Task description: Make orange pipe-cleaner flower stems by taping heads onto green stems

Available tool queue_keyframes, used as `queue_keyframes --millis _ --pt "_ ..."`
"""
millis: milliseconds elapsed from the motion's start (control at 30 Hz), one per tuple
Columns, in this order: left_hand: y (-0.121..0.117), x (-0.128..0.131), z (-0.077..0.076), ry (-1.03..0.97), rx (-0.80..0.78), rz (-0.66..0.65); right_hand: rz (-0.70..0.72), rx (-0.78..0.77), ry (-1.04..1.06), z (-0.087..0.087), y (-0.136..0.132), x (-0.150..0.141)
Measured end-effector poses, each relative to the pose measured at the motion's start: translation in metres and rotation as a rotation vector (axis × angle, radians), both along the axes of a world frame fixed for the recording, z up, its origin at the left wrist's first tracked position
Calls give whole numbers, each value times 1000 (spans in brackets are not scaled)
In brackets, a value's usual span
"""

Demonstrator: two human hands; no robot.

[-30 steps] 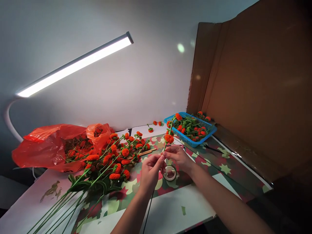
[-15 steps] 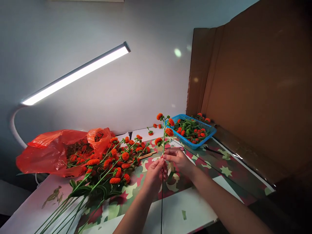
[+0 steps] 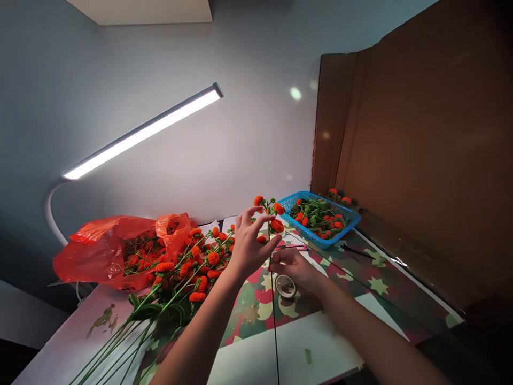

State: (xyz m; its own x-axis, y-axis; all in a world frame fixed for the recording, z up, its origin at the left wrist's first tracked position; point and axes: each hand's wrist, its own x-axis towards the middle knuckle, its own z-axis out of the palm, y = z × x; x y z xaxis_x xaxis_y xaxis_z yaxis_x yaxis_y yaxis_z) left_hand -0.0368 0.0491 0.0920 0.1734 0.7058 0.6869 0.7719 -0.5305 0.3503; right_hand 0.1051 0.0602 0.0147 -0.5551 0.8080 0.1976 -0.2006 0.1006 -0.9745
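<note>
Between the thumb and fingers of my right hand (image 3: 295, 270) is the stem of a craft flower branch, held upright. Orange pumpkin-shaped heads (image 3: 276, 226) and small green leaves top this branch, and a thin dark wire (image 3: 275, 331) runs down below the hand. My left hand (image 3: 253, 243) is raised beside the heads with its fingers spread and curved around them; it partly hides the branch. Just below my right hand, a roll of tape (image 3: 286, 286) rests on the patterned table cover.
Finished-looking orange branches (image 3: 196, 267) lie at left beside a red plastic bag (image 3: 96, 251). A blue basket (image 3: 320, 240) of orange and green pieces stands back right, near pink-handled scissors (image 3: 294, 247). A lit lamp (image 3: 144, 133) hangs over the left; a cardboard sheet (image 3: 409, 133) stands at right.
My left hand has left the stem below the heads and moved up beside them, its fingers opening. My right hand keeps its pinch on the stem. The view has tilted slightly upward.
</note>
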Motion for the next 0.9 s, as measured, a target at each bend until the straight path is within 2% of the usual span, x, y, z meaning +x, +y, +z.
queue_keyframes --millis 100,267,333,433,533,667,767,900 --pt "5 3 -1 40 -24 -25 17 -3 -12 0 -1 0" --pt "-2 1 -4 16 -78 -108 23 24 -27 2 -3 0" --pt "-2 -1 -3 -88 -89 -134 29 9 -17 3 -2 0" --pt "7 -8 -2 -419 -95 -105 21 16 -7 3 -1 1" --pt "18 -19 -5 -695 -296 -81 38 57 -6 2 0 2" --pt "27 -28 -14 -806 -642 -253 91 80 -21 0 0 3" --pt "30 -29 -18 -931 -746 -324 111 73 -36 0 -1 4" --pt "34 -25 -15 -1033 -813 -387 131 45 -38 0 -2 4"
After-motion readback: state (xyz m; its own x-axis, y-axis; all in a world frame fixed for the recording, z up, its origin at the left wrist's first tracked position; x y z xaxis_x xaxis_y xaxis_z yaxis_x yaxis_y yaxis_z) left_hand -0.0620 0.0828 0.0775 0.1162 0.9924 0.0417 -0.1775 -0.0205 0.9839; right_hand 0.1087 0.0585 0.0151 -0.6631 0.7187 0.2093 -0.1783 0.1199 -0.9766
